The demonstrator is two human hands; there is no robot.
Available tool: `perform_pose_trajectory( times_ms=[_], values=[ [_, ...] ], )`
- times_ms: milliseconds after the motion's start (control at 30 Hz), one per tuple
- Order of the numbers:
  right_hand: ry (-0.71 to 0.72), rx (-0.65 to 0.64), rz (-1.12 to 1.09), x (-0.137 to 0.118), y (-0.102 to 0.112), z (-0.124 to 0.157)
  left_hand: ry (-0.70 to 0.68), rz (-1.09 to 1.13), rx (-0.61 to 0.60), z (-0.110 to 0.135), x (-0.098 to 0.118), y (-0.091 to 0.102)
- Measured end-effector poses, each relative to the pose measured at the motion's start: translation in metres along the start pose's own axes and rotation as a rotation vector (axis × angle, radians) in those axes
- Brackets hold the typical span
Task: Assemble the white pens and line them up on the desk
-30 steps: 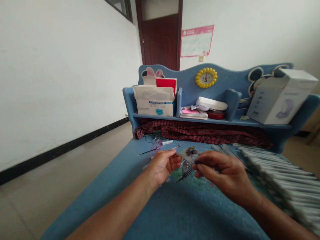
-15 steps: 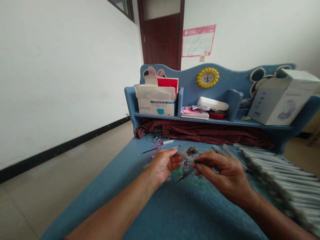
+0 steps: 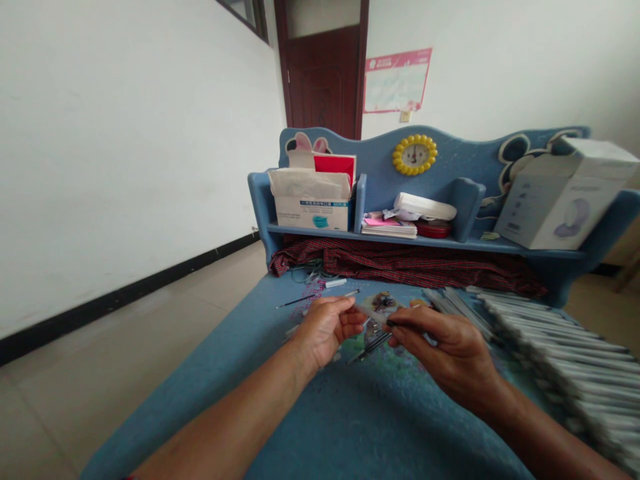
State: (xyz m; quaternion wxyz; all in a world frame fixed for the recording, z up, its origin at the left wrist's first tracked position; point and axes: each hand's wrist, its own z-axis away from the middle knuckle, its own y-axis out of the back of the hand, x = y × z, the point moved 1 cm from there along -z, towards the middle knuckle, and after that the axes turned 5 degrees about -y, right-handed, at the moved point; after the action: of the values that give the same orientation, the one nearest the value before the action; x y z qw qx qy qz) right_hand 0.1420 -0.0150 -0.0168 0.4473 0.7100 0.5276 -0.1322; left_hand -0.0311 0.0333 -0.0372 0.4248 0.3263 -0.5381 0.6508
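Observation:
Both of my hands meet over the blue desk, holding a pen with a frosted, translucent barrel. My left hand is closed on its left end, thumb on top and fingers curled below. At its right end, my right hand pinches a small black part between thumb and fingertips. Just beyond and below the pen lie a small heap of dark and metallic small parts and several thin dark pen refills. Another thin dark refill lies left of my left hand.
Rows of grey-white pens are stacked at the right. A white piece lies near a checked cloth beneath the shelf. On the shelf are a mask box, papers and a large white carton. A yellow-rimmed clock is above.
Hardly anything differs. Both hands keep their hold on the pen, and the view has shifted very slightly.

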Motion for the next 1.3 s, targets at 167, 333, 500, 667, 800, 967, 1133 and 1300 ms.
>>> perform_pose_trajectory(
  times_ms=[167, 333, 500, 667, 800, 967, 1133, 1300],
  values=[
    [0.117, 0.05, 0.186, 0.003, 0.002, 0.002, 0.01, 0.027, 0.011, 0.002, 0.002, -0.002],
    [0.438, 0.129, 0.509, 0.006, 0.004, 0.002, -0.04, 0.05, 0.041, 0.003, 0.006, -0.002],
    [0.573, 0.151, 0.6, 0.008, 0.006, 0.001, -0.114, 0.072, 0.036, 0.004, 0.009, -0.002],
    [0.562, 0.152, 0.616, 0.009, 0.007, 0.001, -0.142, 0.061, 0.004, 0.003, 0.01, -0.001],
    [0.52, 0.171, 0.624, 0.013, 0.005, 0.001, -0.164, 0.075, -0.014, 0.003, 0.011, 0.0],
    [0.394, 0.166, 0.574, 0.018, 0.004, 0.002, -0.199, 0.092, -0.047, 0.002, 0.011, 0.001],
    [0.183, 0.103, 0.465, 0.017, 0.003, 0.003, -0.231, 0.074, -0.075, 0.003, 0.013, 0.0],
    [-0.406, -0.119, -0.129, 0.014, -0.003, 0.002, -0.321, 0.014, -0.109, 0.007, 0.016, -0.002]
  ],
)
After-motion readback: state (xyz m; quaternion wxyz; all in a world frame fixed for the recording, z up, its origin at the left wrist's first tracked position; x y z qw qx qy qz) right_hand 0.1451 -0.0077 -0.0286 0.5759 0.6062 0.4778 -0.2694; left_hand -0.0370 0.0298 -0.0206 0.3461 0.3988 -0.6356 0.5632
